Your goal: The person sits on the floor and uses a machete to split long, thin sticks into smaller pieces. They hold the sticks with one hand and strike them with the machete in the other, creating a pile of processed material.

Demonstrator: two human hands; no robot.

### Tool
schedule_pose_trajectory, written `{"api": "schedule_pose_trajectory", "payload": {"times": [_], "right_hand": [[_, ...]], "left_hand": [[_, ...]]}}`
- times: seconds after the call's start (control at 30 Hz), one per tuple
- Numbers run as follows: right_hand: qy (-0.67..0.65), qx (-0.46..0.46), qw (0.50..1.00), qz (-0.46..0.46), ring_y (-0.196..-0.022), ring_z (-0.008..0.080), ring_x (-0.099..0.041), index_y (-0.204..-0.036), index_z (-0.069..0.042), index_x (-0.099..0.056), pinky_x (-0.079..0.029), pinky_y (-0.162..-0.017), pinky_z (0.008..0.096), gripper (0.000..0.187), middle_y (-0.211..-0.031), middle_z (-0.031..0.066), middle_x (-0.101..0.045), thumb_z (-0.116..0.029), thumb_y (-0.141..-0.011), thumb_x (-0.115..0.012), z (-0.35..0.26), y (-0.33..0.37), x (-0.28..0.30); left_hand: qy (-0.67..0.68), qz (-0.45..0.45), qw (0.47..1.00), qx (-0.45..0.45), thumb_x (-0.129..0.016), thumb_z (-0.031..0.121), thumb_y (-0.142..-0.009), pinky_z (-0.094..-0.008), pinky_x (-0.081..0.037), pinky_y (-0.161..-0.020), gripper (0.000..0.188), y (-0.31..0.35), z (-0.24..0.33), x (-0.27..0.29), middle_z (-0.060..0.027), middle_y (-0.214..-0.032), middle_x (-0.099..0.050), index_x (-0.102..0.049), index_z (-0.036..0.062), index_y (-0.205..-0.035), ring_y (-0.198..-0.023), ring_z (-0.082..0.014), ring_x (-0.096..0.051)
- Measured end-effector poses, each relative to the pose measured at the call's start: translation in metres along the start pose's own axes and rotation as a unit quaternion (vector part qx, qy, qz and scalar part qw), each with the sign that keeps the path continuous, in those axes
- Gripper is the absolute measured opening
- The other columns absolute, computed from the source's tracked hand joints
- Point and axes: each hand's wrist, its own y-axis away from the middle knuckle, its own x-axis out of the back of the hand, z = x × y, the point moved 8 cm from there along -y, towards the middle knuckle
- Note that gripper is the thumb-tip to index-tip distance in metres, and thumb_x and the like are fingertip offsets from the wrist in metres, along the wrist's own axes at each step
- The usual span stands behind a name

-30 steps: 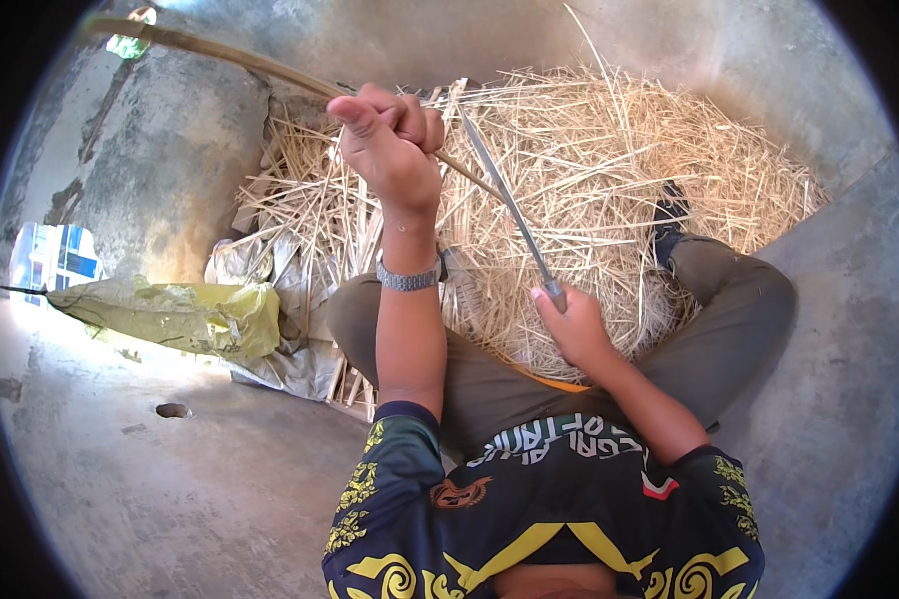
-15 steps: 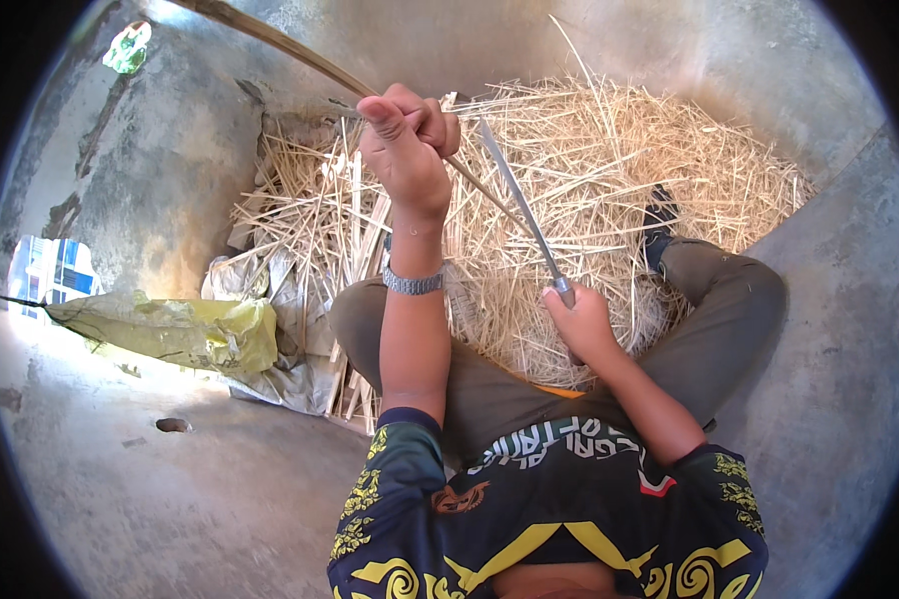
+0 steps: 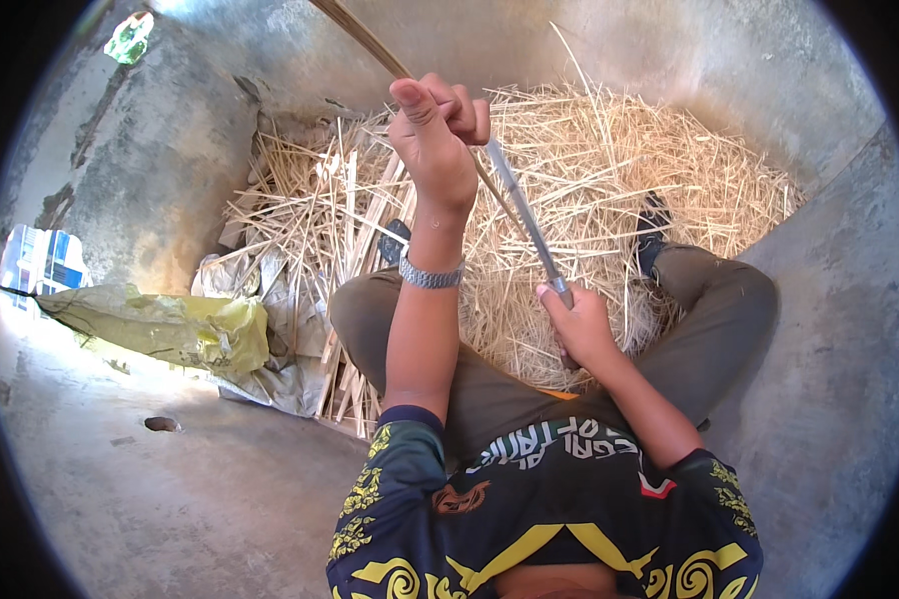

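Note:
My left hand (image 3: 438, 135), with a metal-banded watch (image 3: 431, 271) at the wrist, is raised and closed around a long thin bamboo strip (image 3: 362, 38). The strip slants from the top edge down through my fist toward the knife, and its far end runs out of view. A long-bladed knife (image 3: 522, 214) is gripped by its handle in my right hand (image 3: 581, 324), low in front of my lap. Its blade points up and to the left, with the tip close by my left fist. The strip's lower end is near the blade; whether they touch I cannot tell.
A heap of pale shavings (image 3: 689, 150) covers the floor beyond my crossed legs. Split strips (image 3: 355, 215) lie to its left. Beside them are a yellow plastic sheet (image 3: 200, 324) and crumpled sacking (image 3: 290, 374). Concrete walls (image 3: 160, 165) stand around the heap.
My left hand has moved slightly right and up with the bamboo strip, which now slopes more steeply. The right hand and knife have barely shifted.

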Motion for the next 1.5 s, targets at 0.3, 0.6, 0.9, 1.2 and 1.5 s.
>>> {"api": "schedule_pose_trajectory", "payload": {"times": [0.3, 0.6, 0.9, 1.2, 1.5], "right_hand": [[-0.010, -0.098, 0.995, -0.034, -0.048, 0.0060, -0.041, -0.074, -0.006, -0.053, -0.035, -0.045, 0.0282, 0.035, -0.054, -0.0035, -0.046, -0.030, -0.098, -0.063, 0.029, 0.000, -0.010], [-0.082, 0.078, 0.990, 0.082, -0.052, 0.0055, -0.040, -0.074, -0.007, -0.054, -0.035, -0.050, 0.0287, 0.033, -0.057, -0.0048, -0.046, -0.027, -0.098, -0.063, -0.021, 0.011, -0.012], [-0.028, -0.095, 0.995, 0.000, -0.039, 0.0058, -0.041, -0.075, -0.008, -0.052, -0.033, -0.036, 0.0274, 0.035, -0.053, -0.0032, -0.045, -0.032, -0.098, -0.063, 0.021, -0.003, -0.010], [-0.025, 0.068, 0.996, 0.052, -0.049, 0.0085, -0.048, -0.085, -0.004, -0.059, -0.040, -0.048, 0.0307, 0.031, -0.062, -0.0004, -0.055, -0.031, -0.099, -0.060, 0.032, -0.008, -0.018], [0.057, -0.004, 0.998, 0.035, -0.046, 0.0074, -0.042, -0.071, -0.005, -0.058, -0.035, -0.045, 0.0284, 0.039, -0.054, -0.0022, -0.050, -0.034, -0.095, -0.067, 0.002, -0.016, -0.003]], "left_hand": [[0.021, 0.050, 0.998, -0.012, -0.037, 0.065, -0.100, -0.0263, -0.018, -0.045, 0.062, 0.004, 0.001, 0.016, 0.0038, -0.057, -0.023, -0.029, 0.0119, -0.069, -0.049, -0.0082, -0.019], [-0.010, 0.092, 0.995, -0.036, -0.037, 0.067, -0.099, -0.0274, -0.017, -0.044, 0.063, 0.004, 0.006, 0.029, 0.0038, -0.057, -0.021, -0.027, 0.0124, -0.069, -0.048, -0.0084, -0.018], [-0.030, 0.110, 0.992, -0.051, -0.035, 0.068, -0.099, -0.0270, -0.016, -0.042, 0.063, 0.007, 0.007, 0.035, 0.0045, -0.055, -0.020, -0.026, 0.0137, -0.069, -0.046, -0.0080, -0.017], [-0.059, 0.133, 0.987, -0.064, -0.034, 0.068, -0.099, -0.0265, -0.017, -0.041, 0.061, 0.006, 0.007, 0.041, 0.0052, -0.055, -0.021, -0.026, 0.0143, -0.070, -0.045, -0.0074, -0.019], [-0.014, 0.116, 0.991, -0.065, -0.036, 0.063, -0.101, -0.0258, -0.017, -0.042, 0.059, 0.008, 0.008, 0.054, 0.0046, -0.057, -0.022, -0.030, 0.0125, -0.071, -0.047, -0.0068, -0.018]]}}
